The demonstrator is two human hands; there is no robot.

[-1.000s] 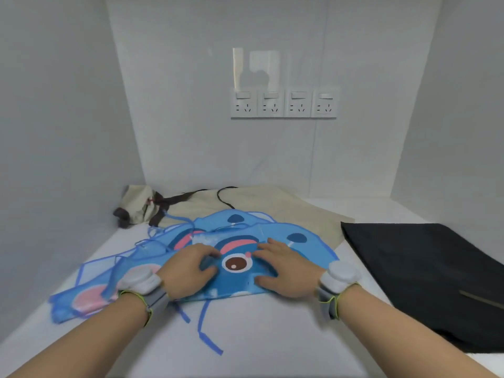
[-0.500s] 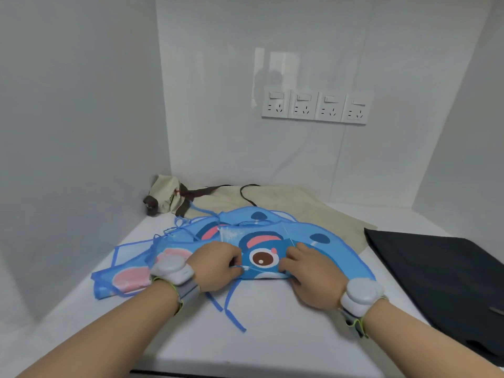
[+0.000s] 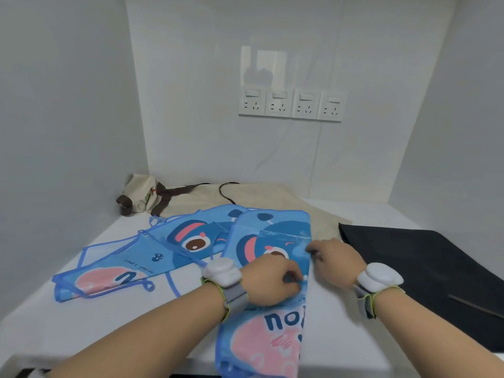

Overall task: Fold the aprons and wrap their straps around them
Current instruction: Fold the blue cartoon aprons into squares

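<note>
Top blue cartoon-print plastic apron (image 3: 268, 282), half a second ago across the pile, now lies lengthwise at 6 o'clock on white worktop (image 3: 341, 336); left hand (image 3: 272, 281) and right hand (image 3: 336, 261) pinch its right edge, lengthwise fold under way.

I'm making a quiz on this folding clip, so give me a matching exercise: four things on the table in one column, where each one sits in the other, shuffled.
Things:
1. black apron
2. beige apron
3. rolled beige bundle
4. blue apron under both hands

Places:
A. far left corner
B. right side
C. centre, hanging over the near edge
D. flat along the back

Pairs: 1-B, 2-D, 3-A, 4-C
</note>
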